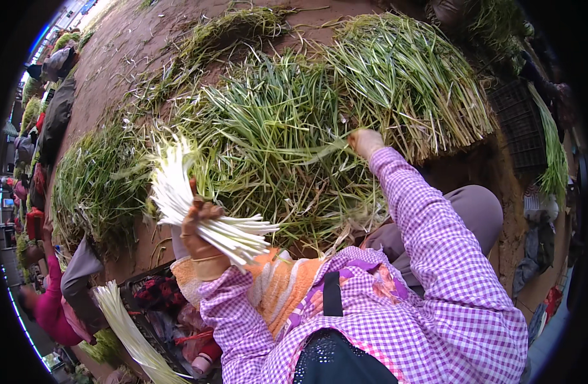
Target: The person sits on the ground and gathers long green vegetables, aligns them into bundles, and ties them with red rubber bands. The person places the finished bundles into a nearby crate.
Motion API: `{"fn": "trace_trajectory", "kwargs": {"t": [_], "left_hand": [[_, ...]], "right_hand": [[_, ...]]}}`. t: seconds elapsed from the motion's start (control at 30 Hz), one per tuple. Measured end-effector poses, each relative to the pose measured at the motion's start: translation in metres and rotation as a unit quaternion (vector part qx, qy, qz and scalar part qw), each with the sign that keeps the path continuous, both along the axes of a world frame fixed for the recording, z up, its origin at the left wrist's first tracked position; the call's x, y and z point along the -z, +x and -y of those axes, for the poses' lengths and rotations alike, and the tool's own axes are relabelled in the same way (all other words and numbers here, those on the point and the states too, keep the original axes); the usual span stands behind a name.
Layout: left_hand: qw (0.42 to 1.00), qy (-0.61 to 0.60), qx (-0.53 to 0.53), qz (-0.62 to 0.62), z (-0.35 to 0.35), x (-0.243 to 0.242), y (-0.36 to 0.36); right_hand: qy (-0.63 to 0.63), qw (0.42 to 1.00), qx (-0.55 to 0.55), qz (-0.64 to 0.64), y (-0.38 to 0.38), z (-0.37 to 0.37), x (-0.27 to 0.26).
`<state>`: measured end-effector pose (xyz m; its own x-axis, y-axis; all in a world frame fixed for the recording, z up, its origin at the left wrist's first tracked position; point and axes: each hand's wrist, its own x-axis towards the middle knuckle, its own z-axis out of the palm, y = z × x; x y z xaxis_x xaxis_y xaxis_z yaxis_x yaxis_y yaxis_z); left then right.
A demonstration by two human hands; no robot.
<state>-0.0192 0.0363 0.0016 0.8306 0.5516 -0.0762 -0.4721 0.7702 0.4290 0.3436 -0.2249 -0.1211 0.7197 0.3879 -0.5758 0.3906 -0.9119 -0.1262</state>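
My left hand, in a brown glove, grips a thick bundle of pale, stripped stalks. Their cut ends point right over my lap, and the other ends fan out up and left. My right hand is closed above the pile, with a blurred green leaf trailing left from its fingers. Below it spreads a heap of long-leaved green stalks, resembling chives or scallions, mixed with loose leaves. To the right of that hand lies a neater stack of unstripped stalks, root ends toward me.
An orange-striped towel covers my lap. Left of me, a dark crate holds bags and a pink-capped bottle; pale stalks rest along its edge. Another person sits at far left. A black crate stands at right.
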Motion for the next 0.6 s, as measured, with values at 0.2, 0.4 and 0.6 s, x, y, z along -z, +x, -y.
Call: {"fn": "trace_trajectory", "kwargs": {"t": [0.2, 0.4, 0.6], "left_hand": [[0.996, 0.036, -0.045, -0.069, 0.018, -0.008, 0.008], [0.959, 0.118, -0.063, -0.251, 0.009, -0.002, 0.029], [0.898, 0.181, -0.043, -0.399, 0.041, 0.027, 0.032]], "right_hand": [[0.582, 0.761, 0.271, -0.094, 0.004, -0.06, -0.087], [0.364, 0.815, 0.193, -0.409, -0.112, -0.08, -0.074], [0.395, 0.822, 0.169, -0.374, -0.178, -0.069, -0.065]]}}
